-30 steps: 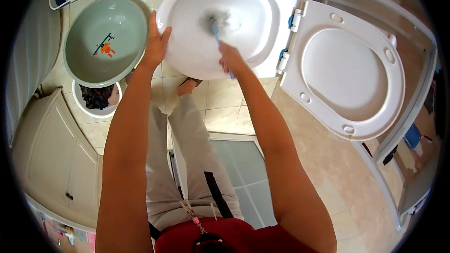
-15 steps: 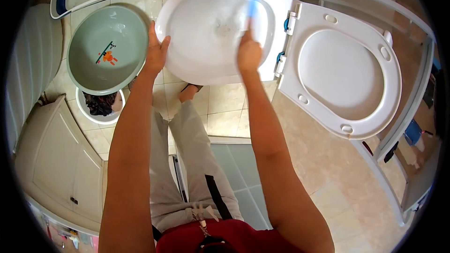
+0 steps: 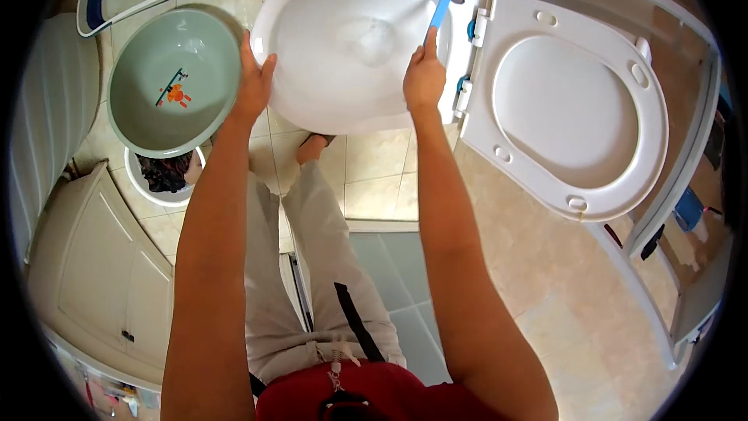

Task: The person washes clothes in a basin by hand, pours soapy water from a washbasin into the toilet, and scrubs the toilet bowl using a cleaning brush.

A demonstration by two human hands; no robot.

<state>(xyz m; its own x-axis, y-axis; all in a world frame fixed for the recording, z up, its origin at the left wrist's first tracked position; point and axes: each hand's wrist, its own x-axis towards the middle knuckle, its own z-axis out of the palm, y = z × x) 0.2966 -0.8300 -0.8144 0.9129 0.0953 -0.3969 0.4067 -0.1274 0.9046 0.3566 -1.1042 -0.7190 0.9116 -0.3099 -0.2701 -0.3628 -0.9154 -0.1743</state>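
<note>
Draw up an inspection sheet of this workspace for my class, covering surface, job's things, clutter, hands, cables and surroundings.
Surface: tiled floor, pale.
Job's things: toilet, seat raised; brush, blue handle, head above the toilet's rear, contact unclear.
Clutter: green basin beside the toilet's front; white bucket holding dark cloth, partly hidden by the basin.
Hands: left hand on the toilet's front edge; right hand closed around the brush handle.
Cables: nothing seen.
Surroundings: cabinet at image left; pale frame beyond the seat.
</note>
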